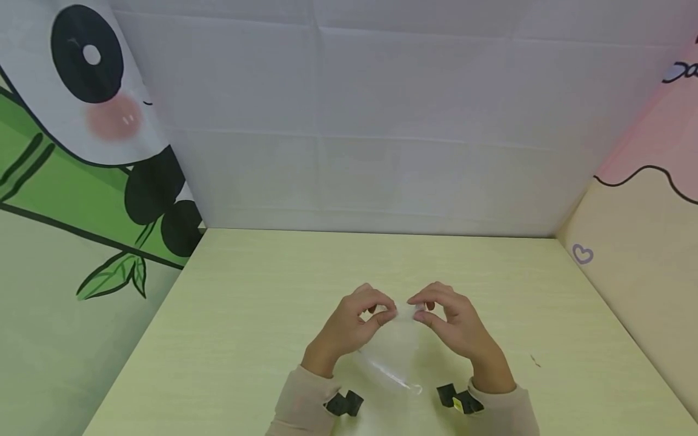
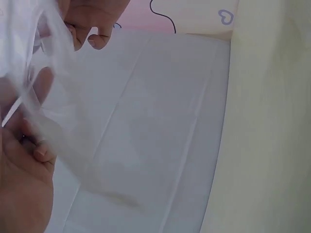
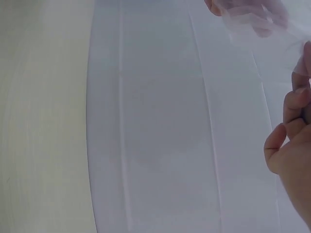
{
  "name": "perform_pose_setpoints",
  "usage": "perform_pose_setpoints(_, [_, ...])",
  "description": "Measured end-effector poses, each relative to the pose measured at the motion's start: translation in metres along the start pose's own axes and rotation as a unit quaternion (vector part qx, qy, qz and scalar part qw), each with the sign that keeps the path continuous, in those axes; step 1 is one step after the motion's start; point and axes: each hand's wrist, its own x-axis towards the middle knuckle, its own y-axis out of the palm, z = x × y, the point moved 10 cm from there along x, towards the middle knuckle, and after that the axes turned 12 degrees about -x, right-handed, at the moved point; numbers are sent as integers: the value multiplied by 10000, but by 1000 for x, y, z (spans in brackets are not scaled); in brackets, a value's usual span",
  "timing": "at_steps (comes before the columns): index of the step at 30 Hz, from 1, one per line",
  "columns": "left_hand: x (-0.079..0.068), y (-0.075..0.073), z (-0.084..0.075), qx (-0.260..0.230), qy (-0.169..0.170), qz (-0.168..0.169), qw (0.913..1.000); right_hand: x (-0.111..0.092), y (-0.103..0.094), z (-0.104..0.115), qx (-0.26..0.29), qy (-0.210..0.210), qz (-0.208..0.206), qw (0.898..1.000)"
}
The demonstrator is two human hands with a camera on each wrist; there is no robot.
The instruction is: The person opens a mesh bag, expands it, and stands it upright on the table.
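A clear, thin plastic bag [image 1: 389,357] hangs between the two hands above the table, its lower edge slanting toward the person. With thumb and fingertips, the left hand [image 1: 357,321] pinches the bag near its top edge. Opposite it, the right hand [image 1: 458,321] holds a bit of the same edge between thumb and fingers. In the left wrist view the bag [image 2: 73,107] looks blurred and loosely spread, partly covering the left hand [image 2: 24,179]. At the upper right of the right wrist view, the film [image 3: 248,24] reaches the right hand's fingers [image 3: 294,104].
The pale wood-look table [image 1: 262,290] meets a creased white backdrop [image 1: 354,121] at its far edge. Cartoon-printed panels [image 1: 98,212] flank the left; a pink and cream panel [image 1: 638,242] flanks the right. A tiny dark scrap or mark [image 1: 535,361] shows right of the hands.
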Motion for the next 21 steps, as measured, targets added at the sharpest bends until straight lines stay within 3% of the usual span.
perform_pose_setpoints(4, [2, 4, -5, 28, -45, 127, 9999, -2, 0, -4, -304, 242, -30, 9992])
perform_pose_setpoints(8, [4, 3, -8, 176, 10, 22, 9998, -2, -2, -4, -573, 339, -169, 9976])
perform_pose_setpoints(13, [4, -2, -8, 290, 103, -168, 9994, -1, -6, -1, -793, 259, -415, 9956])
perform_pose_setpoints(17, [3, -1, -7, 229, 196, -115, 9995, 1, -2, 0, -800, 66, -290, 9964])
perform_pose_setpoints(21, [4, 5, -6, 124, 11, 56, 9999, 1, 4, 1, -976, -26, -123, 9951])
